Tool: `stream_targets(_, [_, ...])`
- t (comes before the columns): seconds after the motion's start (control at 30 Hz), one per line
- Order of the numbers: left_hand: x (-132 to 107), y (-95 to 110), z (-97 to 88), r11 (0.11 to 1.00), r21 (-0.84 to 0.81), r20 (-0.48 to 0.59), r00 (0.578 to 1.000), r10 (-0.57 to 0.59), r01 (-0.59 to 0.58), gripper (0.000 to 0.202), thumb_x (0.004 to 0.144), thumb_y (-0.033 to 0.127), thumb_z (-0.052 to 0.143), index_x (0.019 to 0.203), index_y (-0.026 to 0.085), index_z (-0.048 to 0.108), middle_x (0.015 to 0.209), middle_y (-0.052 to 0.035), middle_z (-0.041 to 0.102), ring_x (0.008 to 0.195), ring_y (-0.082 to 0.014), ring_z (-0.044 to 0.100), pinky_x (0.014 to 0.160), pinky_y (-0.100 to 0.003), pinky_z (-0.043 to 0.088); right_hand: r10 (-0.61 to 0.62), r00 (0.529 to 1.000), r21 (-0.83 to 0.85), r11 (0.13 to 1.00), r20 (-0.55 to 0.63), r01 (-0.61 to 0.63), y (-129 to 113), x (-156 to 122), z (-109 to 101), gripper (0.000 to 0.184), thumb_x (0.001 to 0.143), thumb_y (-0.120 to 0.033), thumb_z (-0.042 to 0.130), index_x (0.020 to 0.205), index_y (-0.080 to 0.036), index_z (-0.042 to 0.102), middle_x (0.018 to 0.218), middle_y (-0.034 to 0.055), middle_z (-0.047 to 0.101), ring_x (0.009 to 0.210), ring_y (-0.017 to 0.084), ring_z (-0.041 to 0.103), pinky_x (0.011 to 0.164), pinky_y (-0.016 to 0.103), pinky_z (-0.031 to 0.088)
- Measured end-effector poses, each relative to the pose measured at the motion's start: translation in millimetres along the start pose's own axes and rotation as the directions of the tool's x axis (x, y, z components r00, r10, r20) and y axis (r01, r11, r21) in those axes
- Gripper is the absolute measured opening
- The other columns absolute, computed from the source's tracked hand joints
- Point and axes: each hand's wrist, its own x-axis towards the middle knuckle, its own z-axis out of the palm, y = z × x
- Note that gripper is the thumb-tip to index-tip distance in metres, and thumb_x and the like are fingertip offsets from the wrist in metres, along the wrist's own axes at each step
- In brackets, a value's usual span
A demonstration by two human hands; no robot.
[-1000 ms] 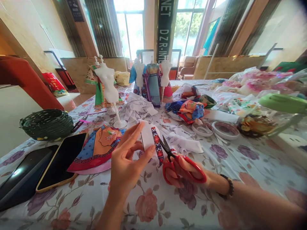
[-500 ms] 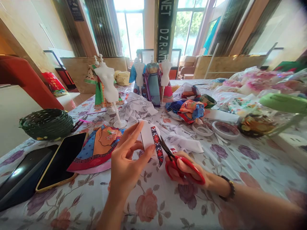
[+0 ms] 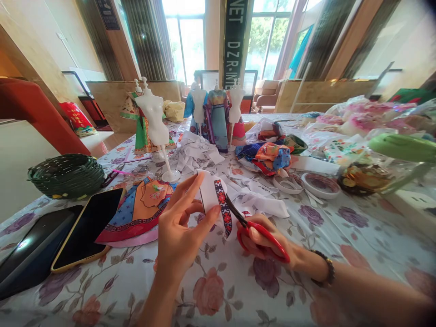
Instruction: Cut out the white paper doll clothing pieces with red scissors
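Left grip (image 3: 182,229) pinches 1 patterned strip (image 3: 222,202); right grip (image 3: 264,236) holds scissors (image 3: 242,220).

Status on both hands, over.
Left hand: pinching white strip with red-black floral band. Right hand: holding red-handled scissors, blades at strip's edge. Nothing visibly blocking blades.

Glossy plastic scissor handles (image 3: 279,245), dark metal blades (image 3: 236,210), matt patterned strip (image 3: 223,204), smooth plastic mannequin (image 3: 154,116), rough woven basket (image 3: 66,177)
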Motion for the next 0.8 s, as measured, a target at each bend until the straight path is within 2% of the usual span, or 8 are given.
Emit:
stream_targets(0.23, [1, 0, 0.2, 1.0, 0.01, -0.012, 1.0, -0.017, 0.017, 0.053, 0.065, 0.023, 0.082, 0.115, 0.035, 0.07, 0.135, -0.0023, 0.059, 0.067, -0.0104, 0.067, 0.055, -0.021, 0.057, 0.015, 1.0, 0.029, 0.999, -0.006, -0.015, 0, 1, 1, 0.054, 0.075, -0.063, 0.058, 0.046, -0.022, 0.039, 0.042, -0.0051, 0.036, 0.039, 0.008, 0.03, 0.04, 0.026, 0.018])
stream_targets(0.47, [2, 2, 0.6, 0.997, 0.065, -0.015, 0.999, -0.051, 0.052, 0.052, 0.066, 0.027, 0.082, 0.116, 0.034, 0.069, 0.129, -0.002, 0.062, 0.054, -0.0034, 0.056, 0.055, -0.021, 0.054, 0.038, 0.999, 0.035, 0.999, -0.01, -0.038, -4, 0, 3, 0.054, 0.073, -0.065, 0.06, 0.049, -0.021, 0.038, 0.045, -0.0058, 0.035, 0.04, 0.008, 0.03, 0.041, 0.025, 0.019])
stream_targets(0.57, [3, 2, -0.2, 0.991, 0.098, -0.005, 0.995, -0.096, 0.096, 0.054, 0.065, 0.033, 0.082, 0.118, 0.034, 0.068, 0.127, -0.0032, 0.061, 0.058, -0.0066, 0.06, 0.058, -0.024, 0.055, 0.02, 1.0, 0.025, 0.999, -0.007, -0.02, -6, 0, 2, 0.056, 0.074, -0.066, 0.06, 0.049, -0.021, 0.038, 0.044, -0.0057, 0.035, 0.041, 0.008, 0.03, 0.042, 0.025, 0.02])
stream_targets(0.67, [6, -2, -3.4, 0.974, 0.191, 0.024, 0.992, -0.125, 0.118, 0.055, 0.062, 0.038, 0.084, 0.115, 0.033, 0.071, 0.114, -0.0028, 0.063, 0.061, -0.0088, 0.059, 0.061, -0.025, 0.054, -0.008, 1.0, 0.009, 1.0, 0.007, 0.008, -3, 1, -1, 0.058, 0.074, -0.068, 0.059, 0.048, -0.02, 0.041, 0.043, -0.005, 0.038, 0.041, 0.008, 0.03, 0.042, 0.025, 0.021])
stream_targets(0.73, [10, -7, -6.9, 0.958, 0.273, 0.029, 0.994, -0.102, 0.09, 0.047, 0.064, 0.041, 0.083, 0.109, 0.032, 0.074, 0.102, -0.0019, 0.062, 0.067, -0.0102, 0.058, 0.064, -0.024, 0.052, -0.021, 1.0, 0.008, 1.0, 0.019, 0.021, 2, 2, -4, 0.06, 0.075, -0.069, 0.058, 0.048, -0.019, 0.041, 0.042, -0.0053, 0.037, 0.04, 0.008, 0.03, 0.042, 0.026, 0.021])
stream_targets(0.8, [16, -11, -11.1, 0.948, 0.317, 0.005, 1.0, -0.008, 0.006, 0.039, 0.067, 0.044, 0.08, 0.104, 0.032, 0.076, 0.1, -0.0023, 0.063, 0.08, -0.0142, 0.06, 0.071, -0.025, 0.051, -0.036, 0.999, 0.017, 0.999, 0.031, 0.035, 8, 3, -7, 0.061, 0.077, -0.071, 0.056, 0.049, -0.019, 0.042, 0.041, -0.0055, 0.037, 0.04, 0.008, 0.03, 0.042, 0.026, 0.02])
